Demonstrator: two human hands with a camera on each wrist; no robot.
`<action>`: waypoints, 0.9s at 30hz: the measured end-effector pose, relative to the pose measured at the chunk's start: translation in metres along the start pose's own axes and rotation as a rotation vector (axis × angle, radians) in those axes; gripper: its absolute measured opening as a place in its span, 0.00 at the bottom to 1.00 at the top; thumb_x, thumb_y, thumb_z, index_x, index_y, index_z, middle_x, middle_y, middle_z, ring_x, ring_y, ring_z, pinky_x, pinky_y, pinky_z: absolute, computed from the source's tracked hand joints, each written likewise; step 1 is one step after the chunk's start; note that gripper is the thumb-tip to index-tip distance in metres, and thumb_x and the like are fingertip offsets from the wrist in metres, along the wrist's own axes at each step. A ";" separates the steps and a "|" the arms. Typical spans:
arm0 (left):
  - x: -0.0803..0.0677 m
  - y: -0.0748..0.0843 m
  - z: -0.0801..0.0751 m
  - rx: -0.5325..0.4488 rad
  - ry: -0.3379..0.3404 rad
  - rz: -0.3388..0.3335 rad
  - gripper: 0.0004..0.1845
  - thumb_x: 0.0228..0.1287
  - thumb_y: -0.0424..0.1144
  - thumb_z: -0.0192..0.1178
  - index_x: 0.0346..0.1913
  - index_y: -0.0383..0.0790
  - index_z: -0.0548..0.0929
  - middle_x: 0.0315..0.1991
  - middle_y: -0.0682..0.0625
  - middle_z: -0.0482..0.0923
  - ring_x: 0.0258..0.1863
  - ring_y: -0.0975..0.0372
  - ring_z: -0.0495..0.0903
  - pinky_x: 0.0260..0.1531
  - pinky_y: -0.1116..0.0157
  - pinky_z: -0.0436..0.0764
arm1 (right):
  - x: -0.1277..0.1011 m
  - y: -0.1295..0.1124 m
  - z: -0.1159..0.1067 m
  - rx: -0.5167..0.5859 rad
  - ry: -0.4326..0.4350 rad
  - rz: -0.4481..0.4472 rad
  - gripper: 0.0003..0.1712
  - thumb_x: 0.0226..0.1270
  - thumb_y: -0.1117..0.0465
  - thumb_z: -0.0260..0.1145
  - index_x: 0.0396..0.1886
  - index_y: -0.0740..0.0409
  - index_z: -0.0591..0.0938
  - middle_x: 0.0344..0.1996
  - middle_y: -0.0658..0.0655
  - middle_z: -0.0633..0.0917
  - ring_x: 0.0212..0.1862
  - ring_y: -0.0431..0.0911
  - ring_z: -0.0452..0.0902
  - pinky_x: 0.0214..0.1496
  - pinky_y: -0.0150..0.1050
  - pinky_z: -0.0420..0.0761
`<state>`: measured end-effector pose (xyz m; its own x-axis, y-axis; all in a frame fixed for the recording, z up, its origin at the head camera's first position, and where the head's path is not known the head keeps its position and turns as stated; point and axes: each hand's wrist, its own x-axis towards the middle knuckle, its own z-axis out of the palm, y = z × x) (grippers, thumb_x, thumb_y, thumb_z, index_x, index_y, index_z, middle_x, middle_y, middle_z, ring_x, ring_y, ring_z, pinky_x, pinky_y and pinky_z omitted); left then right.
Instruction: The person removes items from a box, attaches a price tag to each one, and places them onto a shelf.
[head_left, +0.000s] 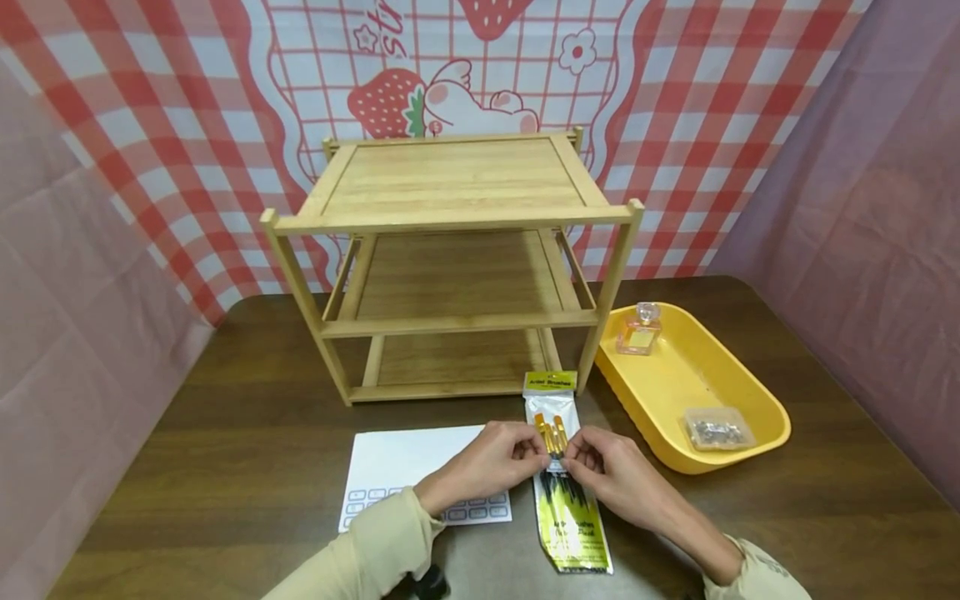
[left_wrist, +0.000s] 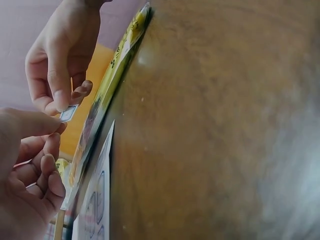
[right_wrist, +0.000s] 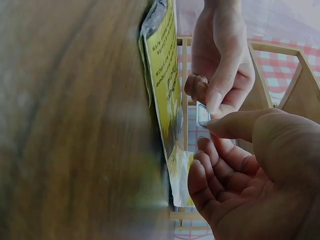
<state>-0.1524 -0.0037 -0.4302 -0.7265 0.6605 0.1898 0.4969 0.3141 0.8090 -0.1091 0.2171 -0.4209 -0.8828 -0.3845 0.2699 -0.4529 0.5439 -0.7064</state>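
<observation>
A small white label with a blue border [left_wrist: 68,114] is pinched at one end by my left hand [head_left: 501,456]. My right hand [head_left: 618,477] pinches its other end between thumb and forefinger, and the label [right_wrist: 202,115] spans the two hands. Beneath them on the table lies a clear pack of artist brushes [head_left: 573,533], with a yellow-green header and orange-tipped brushes inside. In the head view the label overlaps the pack's middle. A white label sheet [head_left: 408,454], printed with rows of blue-bordered boxes, lies left of the pack, partly hidden under my left forearm.
A three-tier wooden shelf [head_left: 457,223] stands behind the pack. To the right, a yellow tray [head_left: 675,383] holds a pink perfume bottle [head_left: 640,332] and a small clear box of metal bits [head_left: 718,428]. Near my left sleeve sits a dark object [head_left: 432,582].
</observation>
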 end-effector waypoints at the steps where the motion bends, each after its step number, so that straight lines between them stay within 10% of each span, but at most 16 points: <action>1: 0.000 0.000 0.001 0.003 -0.003 0.001 0.03 0.68 0.29 0.66 0.35 0.39 0.86 0.26 0.60 0.76 0.25 0.74 0.71 0.26 0.75 0.75 | 0.000 0.000 0.000 -0.001 -0.004 0.002 0.10 0.64 0.71 0.72 0.32 0.53 0.80 0.24 0.42 0.77 0.26 0.34 0.72 0.23 0.31 0.76; 27: 0.002 -0.001 0.006 0.037 -0.031 -0.031 0.04 0.67 0.29 0.66 0.34 0.40 0.86 0.25 0.62 0.76 0.23 0.74 0.72 0.24 0.75 0.75 | -0.004 0.006 0.003 -0.051 -0.003 0.013 0.12 0.63 0.72 0.72 0.31 0.52 0.79 0.24 0.41 0.76 0.26 0.32 0.71 0.25 0.32 0.77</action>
<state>-0.1517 0.0018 -0.4344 -0.7270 0.6706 0.1477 0.4923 0.3591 0.7929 -0.1079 0.2195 -0.4283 -0.8882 -0.3795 0.2590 -0.4474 0.5862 -0.6754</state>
